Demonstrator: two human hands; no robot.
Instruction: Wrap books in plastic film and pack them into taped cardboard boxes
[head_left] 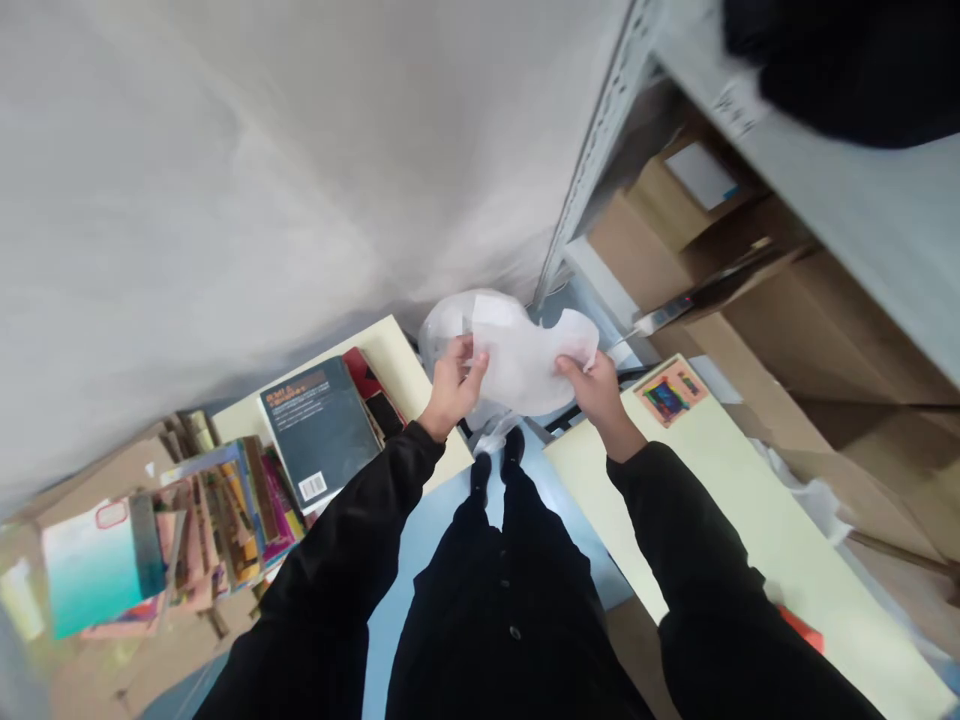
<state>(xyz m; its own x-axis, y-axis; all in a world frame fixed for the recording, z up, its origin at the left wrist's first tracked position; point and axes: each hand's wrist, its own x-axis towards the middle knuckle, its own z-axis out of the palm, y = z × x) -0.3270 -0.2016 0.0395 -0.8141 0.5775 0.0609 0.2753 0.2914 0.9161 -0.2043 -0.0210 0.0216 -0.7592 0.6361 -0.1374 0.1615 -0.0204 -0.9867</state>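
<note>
I stand looking straight down at my legs and shoes. Both hands hold a crumpled white plastic bag (525, 360) out in front of me. My left hand (452, 385) pinches its left edge with the fingers closed. My right hand (596, 388) grips its right edge, fingers also closed. More translucent plastic bulges behind the bag, near the grey wall. Both sleeves are black.
A pale yellow table (390, 350) on the left carries a dark book (321, 428) and a stack of colourful books (225, 520). Another pale table (750, 520) on the right holds a small colourful card (670, 392). Cardboard boxes (810, 310) fill a grey metal shelf unit (862, 210).
</note>
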